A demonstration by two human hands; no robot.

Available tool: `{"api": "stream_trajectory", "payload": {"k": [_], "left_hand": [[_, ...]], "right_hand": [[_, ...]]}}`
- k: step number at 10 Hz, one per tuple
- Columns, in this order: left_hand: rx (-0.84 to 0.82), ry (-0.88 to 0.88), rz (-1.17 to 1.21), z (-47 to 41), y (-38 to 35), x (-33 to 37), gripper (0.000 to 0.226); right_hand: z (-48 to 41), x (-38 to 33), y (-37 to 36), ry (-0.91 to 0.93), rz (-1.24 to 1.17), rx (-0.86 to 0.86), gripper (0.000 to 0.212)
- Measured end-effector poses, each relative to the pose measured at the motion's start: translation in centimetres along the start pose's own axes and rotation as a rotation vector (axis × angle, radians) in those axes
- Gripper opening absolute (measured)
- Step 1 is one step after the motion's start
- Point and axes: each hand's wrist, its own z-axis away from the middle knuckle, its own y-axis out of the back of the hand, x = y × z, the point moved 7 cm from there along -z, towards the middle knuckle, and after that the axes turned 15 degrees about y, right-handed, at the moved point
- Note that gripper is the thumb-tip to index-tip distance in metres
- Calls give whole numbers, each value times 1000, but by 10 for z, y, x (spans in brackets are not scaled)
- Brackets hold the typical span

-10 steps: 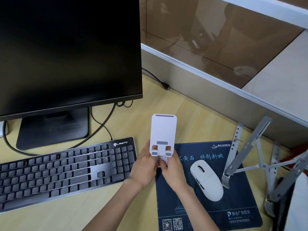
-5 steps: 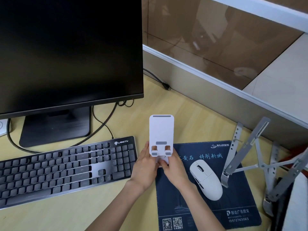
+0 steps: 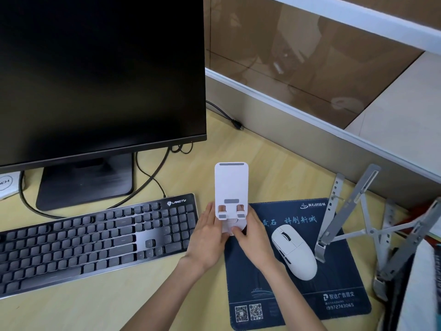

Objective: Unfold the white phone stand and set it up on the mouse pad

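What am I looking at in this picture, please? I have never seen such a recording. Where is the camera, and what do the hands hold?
There is no machine here. A person wears one camera on the head, looking forward and down, so you see their own two bare arms reaching onto a wooden desk.

The left hand and the right hand together hold the base of a white phone stand. Its flat back plate points up, above the left edge of a dark blue mouse pad.

On the pad lie a white mouse and one foot of a grey metal laptop stand. To the left are a dark keyboard and, behind it, a switched-off monitor with cables.
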Motion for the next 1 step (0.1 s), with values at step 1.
{"api": "stream_trajectory", "payload": {"k": [1], "left_hand": [[33,68,249,8,23,-8,59]], "right_hand": [[10,-2,20,-59,-140,167,53]]}}
